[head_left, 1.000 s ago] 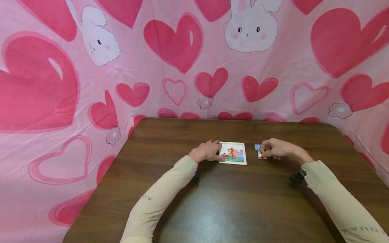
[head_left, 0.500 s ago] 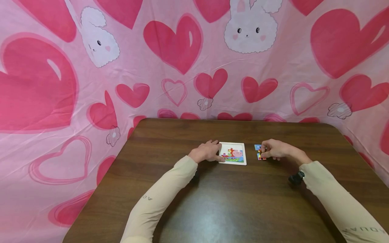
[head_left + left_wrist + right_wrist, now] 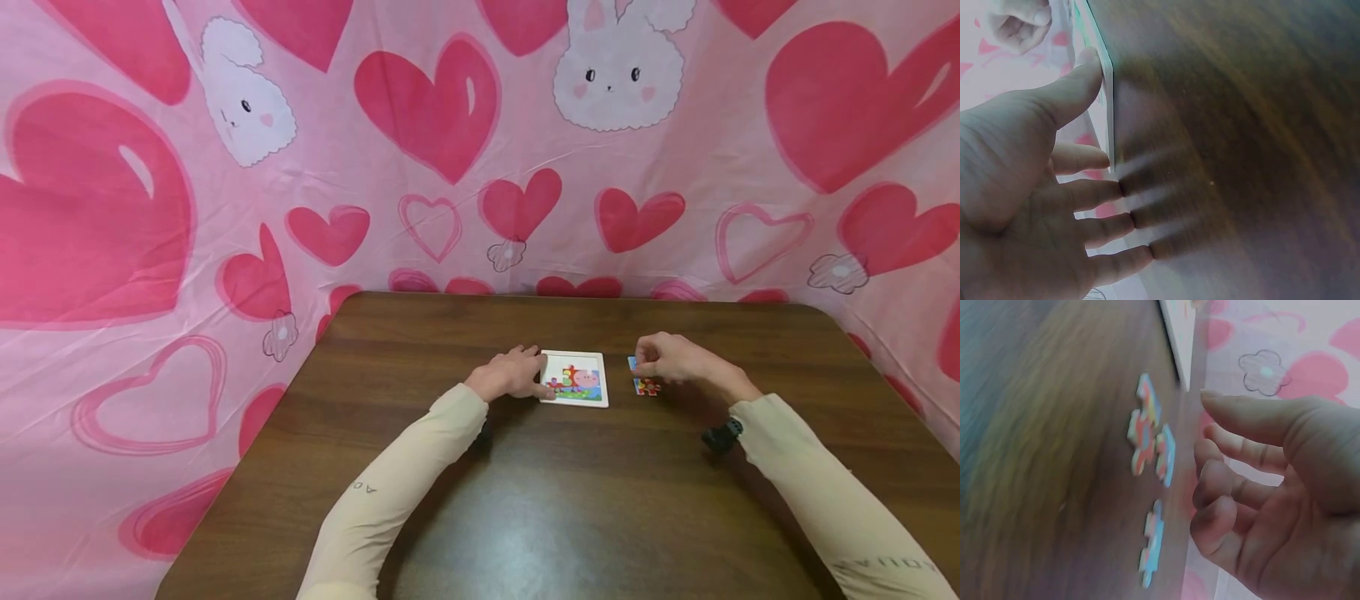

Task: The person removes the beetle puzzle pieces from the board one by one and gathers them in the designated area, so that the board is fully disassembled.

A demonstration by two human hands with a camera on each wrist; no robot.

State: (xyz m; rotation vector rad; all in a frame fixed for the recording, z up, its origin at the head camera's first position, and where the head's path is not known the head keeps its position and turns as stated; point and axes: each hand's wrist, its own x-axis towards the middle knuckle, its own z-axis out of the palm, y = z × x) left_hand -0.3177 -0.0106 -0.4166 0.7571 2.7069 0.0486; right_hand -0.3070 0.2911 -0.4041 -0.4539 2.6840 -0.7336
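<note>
Left hand on tray, right hand empty above loose pieces

From my end, left to right in the head view. Cream sleeve (image 3: 405,467), then the left hand (image 3: 510,373): fingers spread and fairly straight, grasping nothing. Left wrist view has the thumb on the tray's edge, index at its corner, other fingertips down on the table (image 3: 562,517). I read that as steadying, so the tray won't slide.

Puzzle tray (image 3: 604,380) next, flat mid-table, white rim. Assembled pieces (image 3: 585,382) fill the lower and right part; upper left is bare white base. The rim presumably keeps them lined up.

Just right of the tray, flat on the table, a cluster of loose pieces (image 3: 1140,442); can't tell which ones touch. One loose piece (image 3: 1152,544) lies apart from them. Probably set there for easy reach.

Right hand (image 3: 671,358) is over them, fingers loosely bent, thumb clear of the index; I see nothing gripped. That pose suits small flat pieces, I'd say. Black wrist device (image 3: 722,435) on that arm, likely the camera mount.
</note>
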